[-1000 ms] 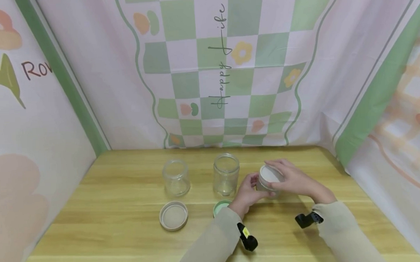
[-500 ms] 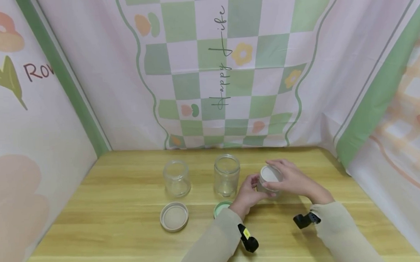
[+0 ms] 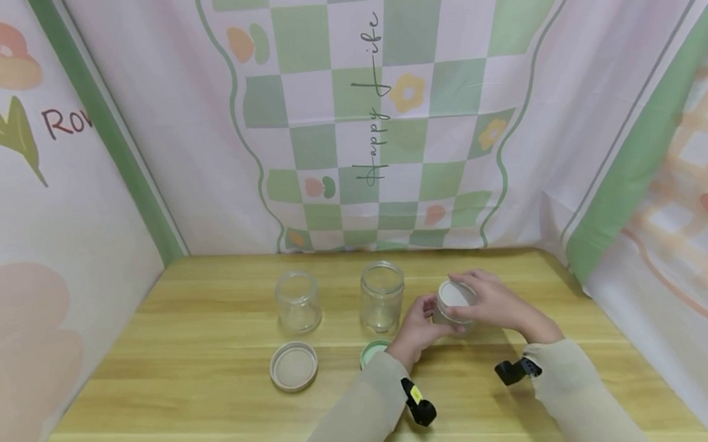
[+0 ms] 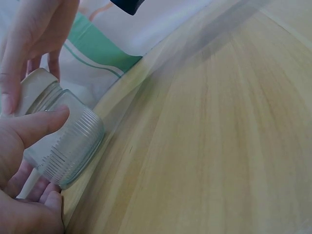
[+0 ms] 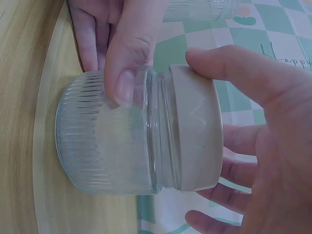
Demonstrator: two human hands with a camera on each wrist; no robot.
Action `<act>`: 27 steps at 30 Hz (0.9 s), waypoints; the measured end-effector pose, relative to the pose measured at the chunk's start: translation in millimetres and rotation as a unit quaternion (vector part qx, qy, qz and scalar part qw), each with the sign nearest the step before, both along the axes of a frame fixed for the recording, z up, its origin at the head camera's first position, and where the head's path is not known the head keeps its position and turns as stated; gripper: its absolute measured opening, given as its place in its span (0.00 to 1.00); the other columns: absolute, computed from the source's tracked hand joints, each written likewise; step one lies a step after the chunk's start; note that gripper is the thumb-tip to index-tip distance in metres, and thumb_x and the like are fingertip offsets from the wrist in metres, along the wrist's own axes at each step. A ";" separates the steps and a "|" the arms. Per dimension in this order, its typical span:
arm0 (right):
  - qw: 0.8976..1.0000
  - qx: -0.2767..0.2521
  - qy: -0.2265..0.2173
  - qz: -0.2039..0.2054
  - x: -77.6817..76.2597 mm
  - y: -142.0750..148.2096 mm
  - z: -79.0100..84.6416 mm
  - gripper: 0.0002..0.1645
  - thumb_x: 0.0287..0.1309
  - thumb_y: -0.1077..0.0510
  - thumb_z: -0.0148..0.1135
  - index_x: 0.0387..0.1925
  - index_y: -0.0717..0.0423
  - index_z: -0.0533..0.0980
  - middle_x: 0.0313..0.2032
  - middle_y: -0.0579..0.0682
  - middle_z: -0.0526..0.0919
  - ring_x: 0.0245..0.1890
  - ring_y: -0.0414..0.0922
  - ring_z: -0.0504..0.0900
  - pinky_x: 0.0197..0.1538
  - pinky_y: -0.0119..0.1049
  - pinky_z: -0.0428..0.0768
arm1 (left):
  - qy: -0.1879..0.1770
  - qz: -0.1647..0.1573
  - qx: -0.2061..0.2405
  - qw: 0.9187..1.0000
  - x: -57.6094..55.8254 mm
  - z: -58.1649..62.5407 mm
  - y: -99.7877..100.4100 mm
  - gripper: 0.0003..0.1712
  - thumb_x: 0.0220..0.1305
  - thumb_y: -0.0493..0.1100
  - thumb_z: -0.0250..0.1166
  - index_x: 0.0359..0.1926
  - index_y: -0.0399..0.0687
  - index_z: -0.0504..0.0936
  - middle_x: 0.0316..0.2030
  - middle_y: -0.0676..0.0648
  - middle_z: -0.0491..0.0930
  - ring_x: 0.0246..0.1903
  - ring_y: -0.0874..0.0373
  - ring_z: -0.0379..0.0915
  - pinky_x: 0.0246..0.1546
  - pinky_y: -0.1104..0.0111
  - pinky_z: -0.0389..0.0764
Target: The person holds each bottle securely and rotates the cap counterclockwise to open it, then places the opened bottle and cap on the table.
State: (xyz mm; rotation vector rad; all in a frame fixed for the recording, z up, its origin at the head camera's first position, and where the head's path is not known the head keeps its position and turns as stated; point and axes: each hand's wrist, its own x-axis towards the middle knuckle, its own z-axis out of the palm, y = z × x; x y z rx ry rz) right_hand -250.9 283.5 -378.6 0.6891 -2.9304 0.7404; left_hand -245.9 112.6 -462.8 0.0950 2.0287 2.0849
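Note:
At the right of the table, a ribbed clear glass jar (image 5: 107, 141) stands between the two hands. On its mouth sits a pale beige lid (image 3: 455, 294), with glass thread showing below the lid's edge in the right wrist view. The left hand (image 3: 417, 328) grips the jar's body, its thumb (image 4: 41, 126) along the glass and its fingers round the other side. From above, the right hand (image 3: 497, 300) holds the lid at its rim, thumb on one side and fingers on the other.
Two lidless glass jars, one at the left (image 3: 298, 307) and one in the middle (image 3: 382, 301), stand toward the back of the wooden table (image 3: 178, 383). A beige lid (image 3: 293, 366) lies before the left jar. A green lid (image 3: 373, 350) is partly hidden by the left forearm.
The right wrist has shifted very slightly to the left, with its hand still on the lid. The left hand and the jar keep their place.

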 end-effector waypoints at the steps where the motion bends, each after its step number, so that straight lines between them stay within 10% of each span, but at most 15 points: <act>1: 1.000 0.001 0.000 0.000 0.0 0.0 0.1 0.46 0.55 0.42 0.73 0.65 0.67 0.71 0.59 0.69 0.73 0.53 0.63 0.72 0.47 0.58 0.80 | 0.001 0.000 0.000 1.000 0.3 0.4 -0.1 0.39 0.45 0.37 0.82 0.59 0.59 0.76 0.55 0.57 0.75 0.59 0.51 0.68 0.63 0.49 0.70; 27: 1.000 -0.017 0.016 -0.019 6.9 6.3 11.0 0.45 0.59 0.41 0.71 0.66 0.67 0.69 0.60 0.69 0.72 0.58 0.65 0.70 0.53 0.68 0.73 | -0.003 -0.004 0.008 1.000 -0.6 -0.2 -0.4 0.38 0.45 0.36 0.82 0.57 0.62 0.76 0.56 0.58 0.76 0.60 0.50 0.68 0.63 0.45 0.69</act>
